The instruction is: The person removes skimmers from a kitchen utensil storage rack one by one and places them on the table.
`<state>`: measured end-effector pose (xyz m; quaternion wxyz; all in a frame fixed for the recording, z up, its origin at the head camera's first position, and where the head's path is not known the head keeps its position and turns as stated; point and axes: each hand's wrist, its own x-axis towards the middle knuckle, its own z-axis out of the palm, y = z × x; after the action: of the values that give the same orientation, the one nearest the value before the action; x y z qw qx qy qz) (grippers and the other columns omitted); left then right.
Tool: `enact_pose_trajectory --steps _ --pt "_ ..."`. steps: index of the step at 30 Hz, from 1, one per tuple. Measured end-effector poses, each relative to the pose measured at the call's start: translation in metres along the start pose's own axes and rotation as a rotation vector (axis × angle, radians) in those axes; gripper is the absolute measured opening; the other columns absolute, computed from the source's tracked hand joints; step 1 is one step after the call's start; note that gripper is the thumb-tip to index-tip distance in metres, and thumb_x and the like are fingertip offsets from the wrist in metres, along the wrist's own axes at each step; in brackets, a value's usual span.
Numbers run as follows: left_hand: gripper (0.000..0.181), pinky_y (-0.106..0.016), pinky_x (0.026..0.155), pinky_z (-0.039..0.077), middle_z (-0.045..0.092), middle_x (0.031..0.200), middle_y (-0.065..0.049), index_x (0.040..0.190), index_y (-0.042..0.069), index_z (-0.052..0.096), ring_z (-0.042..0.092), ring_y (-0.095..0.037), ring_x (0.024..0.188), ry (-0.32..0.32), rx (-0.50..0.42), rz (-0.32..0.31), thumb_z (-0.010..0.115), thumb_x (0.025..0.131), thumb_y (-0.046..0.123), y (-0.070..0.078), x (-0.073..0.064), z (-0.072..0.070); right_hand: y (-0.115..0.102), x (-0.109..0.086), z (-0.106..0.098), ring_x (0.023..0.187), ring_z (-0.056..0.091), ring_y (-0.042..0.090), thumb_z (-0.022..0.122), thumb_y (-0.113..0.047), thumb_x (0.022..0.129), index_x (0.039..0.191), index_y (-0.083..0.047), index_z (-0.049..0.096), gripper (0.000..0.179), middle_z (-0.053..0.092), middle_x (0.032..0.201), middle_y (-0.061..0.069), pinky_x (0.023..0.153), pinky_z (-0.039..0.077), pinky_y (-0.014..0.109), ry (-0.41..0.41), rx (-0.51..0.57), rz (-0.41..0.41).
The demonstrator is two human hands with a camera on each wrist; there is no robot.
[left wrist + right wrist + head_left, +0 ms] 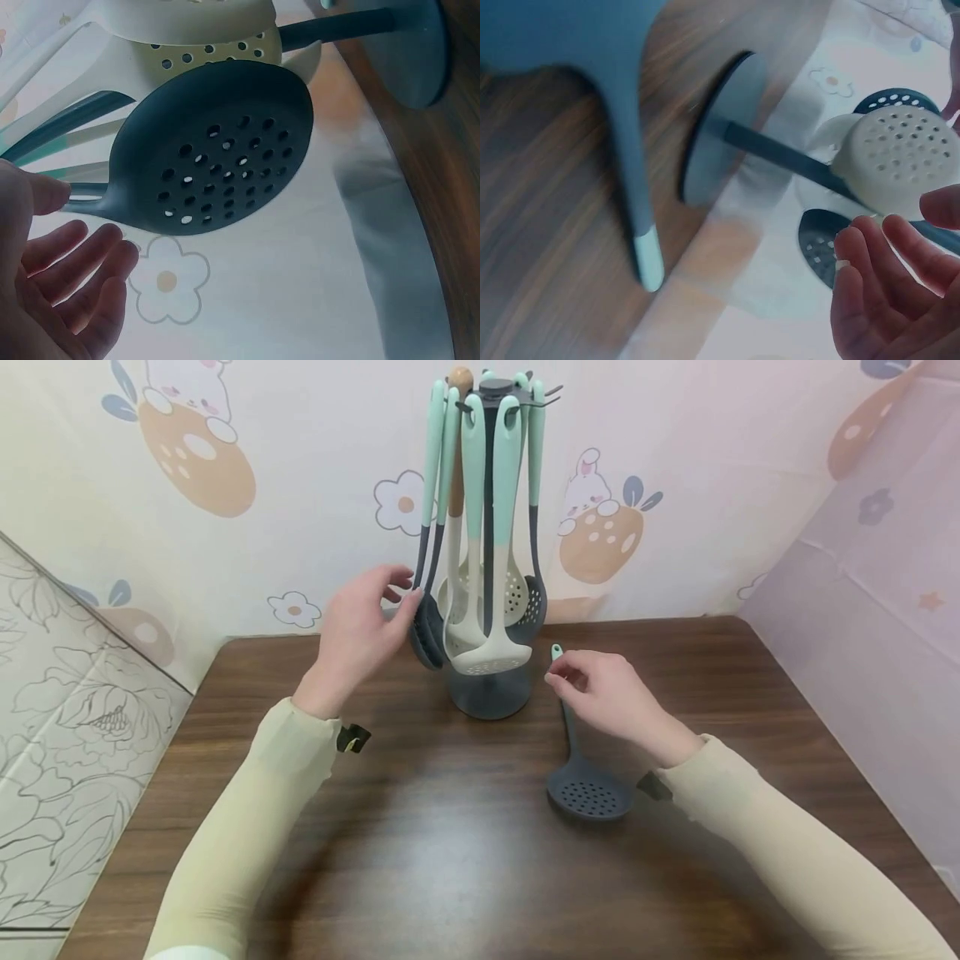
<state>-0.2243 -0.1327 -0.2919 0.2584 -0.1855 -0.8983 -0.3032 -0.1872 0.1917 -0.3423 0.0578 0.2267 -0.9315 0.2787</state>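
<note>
A rotating-style utensil stand [489,700] carries several hung kitchen tools with mint handles. My left hand [363,618] is at its left side, thumb right at the stem of a dark skimmer [210,150] with round holes. Its other fingers are loosely bent below that stem, with a gap to the thumb. On the table to the right of the stand lies another dark skimmer [588,792], mint handle tip toward the wall. Above its handle is my right hand [607,693], fingers loosely bent with nothing between them.
Pale ladles and a pale perforated skimmer [904,154] hang on the stand, along with a wooden-handled tool [457,485]. The brown wooden table [420,860] meets a wall covering [315,527] with rabbit and flower prints close behind the stand.
</note>
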Motion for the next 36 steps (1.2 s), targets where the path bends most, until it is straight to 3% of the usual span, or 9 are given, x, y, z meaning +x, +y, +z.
enact_pose_trajectory --steps 6,12,19,26,36 --pt "0.028 -0.035 0.076 0.049 0.070 0.106 -0.007 0.117 0.007 0.067 0.065 -0.021 0.088 0.005 -0.023 0.010 0.063 0.099 0.027 0.005 0.011 0.005 -0.011 -0.003 0.002 0.070 0.060 0.013 0.065 -0.024 0.096 0.098 -0.014 0.072 0.012 0.068 0.084 -0.004 0.066 0.050 0.034 0.008 0.038 -0.028" --pt "0.025 -0.032 0.075 0.051 0.069 0.100 -0.008 0.112 0.005 0.069 0.063 -0.018 0.084 0.021 -0.023 0.038 0.064 0.098 0.024 0.008 0.016 0.005 -0.010 -0.007 0.011 0.070 0.059 0.015 0.066 -0.025 0.096 0.100 -0.015 0.073 0.013 0.067 0.081 -0.005 0.065 0.050 0.034 -0.138 0.038 0.037" --pt "0.024 -0.032 0.075 0.054 0.070 0.101 -0.010 0.111 0.003 0.069 0.064 -0.019 0.086 0.009 -0.006 0.002 0.065 0.098 0.022 0.009 0.018 0.003 0.001 -0.013 0.020 0.065 0.057 0.013 0.066 -0.024 0.096 0.103 -0.014 0.073 0.014 0.065 0.076 -0.007 0.061 0.050 0.032 -0.300 0.004 0.062" --pt "0.024 -0.035 0.079 0.056 0.071 0.100 -0.012 0.109 0.000 0.067 0.067 -0.022 0.090 0.021 0.011 0.002 0.066 0.097 0.021 0.008 0.019 -0.004 0.008 -0.016 0.016 0.061 0.055 0.014 0.067 -0.023 0.096 0.103 -0.015 0.073 0.012 0.064 0.074 -0.006 0.055 0.048 0.033 -0.302 -0.005 0.062" --pt "0.022 -0.035 0.076 0.055 0.069 0.098 -0.011 0.109 0.001 0.068 0.064 -0.021 0.088 0.025 0.009 0.007 0.066 0.097 0.019 0.007 0.013 -0.019 0.014 -0.021 0.011 0.068 0.058 0.014 0.067 -0.021 0.096 0.105 -0.011 0.073 0.014 0.069 0.083 -0.003 0.060 0.050 0.032 -0.302 -0.025 0.076"
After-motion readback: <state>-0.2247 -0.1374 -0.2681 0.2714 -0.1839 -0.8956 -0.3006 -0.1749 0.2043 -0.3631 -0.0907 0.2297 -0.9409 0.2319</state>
